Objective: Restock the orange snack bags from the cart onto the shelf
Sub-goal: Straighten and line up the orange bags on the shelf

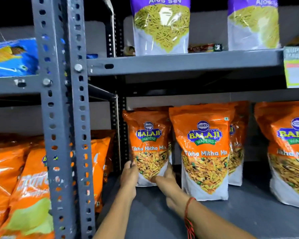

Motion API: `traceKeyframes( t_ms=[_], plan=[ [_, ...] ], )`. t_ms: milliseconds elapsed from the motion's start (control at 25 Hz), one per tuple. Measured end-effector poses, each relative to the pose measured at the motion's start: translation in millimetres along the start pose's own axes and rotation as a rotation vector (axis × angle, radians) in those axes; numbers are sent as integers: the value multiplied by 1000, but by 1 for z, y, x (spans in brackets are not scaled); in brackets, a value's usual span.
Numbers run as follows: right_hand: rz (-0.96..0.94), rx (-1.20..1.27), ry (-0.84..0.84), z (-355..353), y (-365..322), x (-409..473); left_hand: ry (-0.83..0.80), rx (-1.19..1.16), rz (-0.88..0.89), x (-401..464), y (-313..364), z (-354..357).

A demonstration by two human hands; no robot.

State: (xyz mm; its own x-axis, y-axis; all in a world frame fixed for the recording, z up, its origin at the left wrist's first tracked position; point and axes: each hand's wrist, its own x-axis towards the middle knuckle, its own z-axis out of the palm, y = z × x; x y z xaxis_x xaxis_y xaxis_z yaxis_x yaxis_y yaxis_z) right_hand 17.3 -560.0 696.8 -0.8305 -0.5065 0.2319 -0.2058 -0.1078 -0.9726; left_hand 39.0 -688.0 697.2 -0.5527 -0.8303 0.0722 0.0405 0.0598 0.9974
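An orange Balaji "Tikha Mitha Mix" snack bag stands upright at the left end of the grey shelf. My left hand grips its lower left edge and my right hand holds its lower right corner. A second identical orange bag stands just to the right and nearer the shelf's front. Another orange bag stands behind that one, and one more sits at the far right. The cart is out of view.
A grey perforated steel upright stands left of the hands. Other orange bags fill the left bay. On the shelf above stand purple Aloo Sev bags. A price tag hangs at the right.
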Motion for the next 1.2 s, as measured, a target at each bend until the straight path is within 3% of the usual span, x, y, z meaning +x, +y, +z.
traceKeyframes(
  t_ms=[360,800,920,1040,1120,1200],
  plan=[
    [116,-21,52,-2,1,1,-76,53,-3,-6,0,18],
    [104,39,28,-9,-2,2,-107,103,35,-19,-1,19],
    [91,-49,52,-6,0,-2,-100,100,60,-27,-1,17],
    [-21,-134,43,-6,-4,-19,59,210,263,-37,1,13],
    [-257,-137,74,-16,-7,-36,181,198,511,-54,8,12],
    [-496,-106,211,-45,-14,-52,105,121,655,-71,14,18]
  ],
)
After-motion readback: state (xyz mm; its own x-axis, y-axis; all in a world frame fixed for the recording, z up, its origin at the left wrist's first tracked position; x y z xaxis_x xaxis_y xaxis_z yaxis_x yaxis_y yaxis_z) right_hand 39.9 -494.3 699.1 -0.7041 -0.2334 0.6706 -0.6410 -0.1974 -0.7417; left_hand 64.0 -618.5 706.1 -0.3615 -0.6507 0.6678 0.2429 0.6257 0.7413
